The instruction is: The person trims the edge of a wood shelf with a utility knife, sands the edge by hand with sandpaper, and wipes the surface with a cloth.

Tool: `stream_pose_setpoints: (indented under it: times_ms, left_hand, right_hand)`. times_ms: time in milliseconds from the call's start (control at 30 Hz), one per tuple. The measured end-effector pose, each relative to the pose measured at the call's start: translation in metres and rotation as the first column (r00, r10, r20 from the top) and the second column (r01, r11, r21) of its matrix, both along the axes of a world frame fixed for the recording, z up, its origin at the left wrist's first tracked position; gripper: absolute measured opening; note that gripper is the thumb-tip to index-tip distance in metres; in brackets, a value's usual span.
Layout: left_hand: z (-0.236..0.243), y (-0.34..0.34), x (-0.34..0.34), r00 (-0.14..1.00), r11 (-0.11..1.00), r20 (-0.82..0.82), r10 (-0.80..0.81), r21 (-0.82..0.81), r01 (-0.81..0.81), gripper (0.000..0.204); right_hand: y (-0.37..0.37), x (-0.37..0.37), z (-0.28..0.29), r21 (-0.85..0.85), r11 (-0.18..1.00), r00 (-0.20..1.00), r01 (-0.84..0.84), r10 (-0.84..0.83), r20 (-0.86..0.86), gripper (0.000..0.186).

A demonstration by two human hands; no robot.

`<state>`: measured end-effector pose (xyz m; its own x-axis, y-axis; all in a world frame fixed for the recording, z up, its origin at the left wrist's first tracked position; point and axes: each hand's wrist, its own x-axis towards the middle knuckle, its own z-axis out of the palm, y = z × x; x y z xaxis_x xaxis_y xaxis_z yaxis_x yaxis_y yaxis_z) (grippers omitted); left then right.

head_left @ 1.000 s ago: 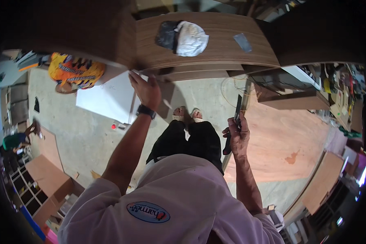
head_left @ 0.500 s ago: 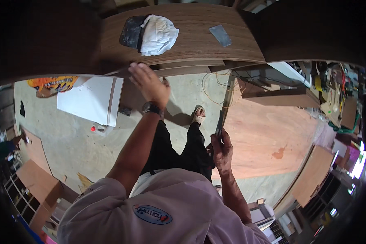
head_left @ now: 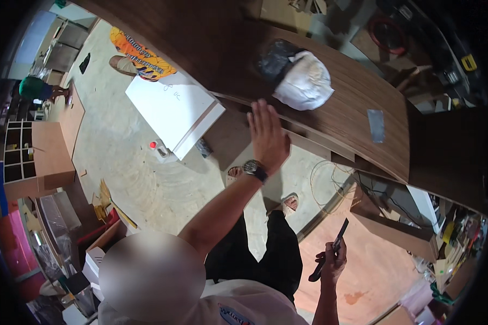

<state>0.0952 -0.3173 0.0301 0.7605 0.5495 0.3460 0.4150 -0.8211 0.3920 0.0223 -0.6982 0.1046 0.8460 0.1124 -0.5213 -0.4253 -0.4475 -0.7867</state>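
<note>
My left hand (head_left: 269, 135), with a dark watch at its wrist, is raised with fingers stretched out. Its fingertips are at the near edge of the dark wood-grain cabinet (head_left: 358, 89); I cannot tell whether they touch. My right hand (head_left: 332, 260), lower and to the right, is closed around a slim black utility knife (head_left: 339, 238) that points up and away. On the wood surface lie a crumpled white cloth (head_left: 305, 84), a dark, shiny flat piece (head_left: 276, 57) partly under it, and a small grey rectangular piece (head_left: 376, 125).
A white panel (head_left: 171, 111) is by a person in a yellow-orange patterned garment (head_left: 141, 57). A jug with a red cap (head_left: 161, 151) stands on the floor. Thin wire loops (head_left: 331, 187) lie near a plywood sheet (head_left: 363, 260). Another person in green (head_left: 32, 88) is far left.
The view has swung, so the cabinet now slants down to the right. My left hand remains by its edge with fingers out. My right hand has turned, and the knife shows more fully.
</note>
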Motion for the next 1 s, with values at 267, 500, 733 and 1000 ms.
stream_pose_setpoints:
  times_ms: [267, 500, 733, 1000]
  left_hand:
    - [-0.007, 0.115, -0.062, 0.999, 0.990, -0.026, 0.046, 0.133, -0.042, 0.092]
    - [-0.031, 0.100, -0.078, 0.971, 0.943, 0.180, 0.158, -0.319, -0.094, 0.100]
    - [-0.024, 0.155, -0.057, 0.840, 0.916, 0.498, 0.214, -0.402, 0.005, 0.120]
    - [-0.017, 0.189, -0.052, 0.809, 0.801, 0.570, 0.143, -0.547, 0.243, 0.088]
  right_hand:
    - [0.076, -0.030, -0.042, 0.023, 0.992, 0.986, -0.121, 0.123, -0.115, 0.045]
    - [0.166, -0.080, -0.046, 0.128, 0.981, 0.967, -0.143, 0.166, -0.193, 0.039]
    - [0.217, -0.083, -0.061, 0.171, 0.978, 0.982, -0.117, 0.140, -0.128, 0.041]
    - [0.267, -0.071, -0.066, 0.193, 0.960, 0.979, -0.204, 0.205, 0.018, 0.044]
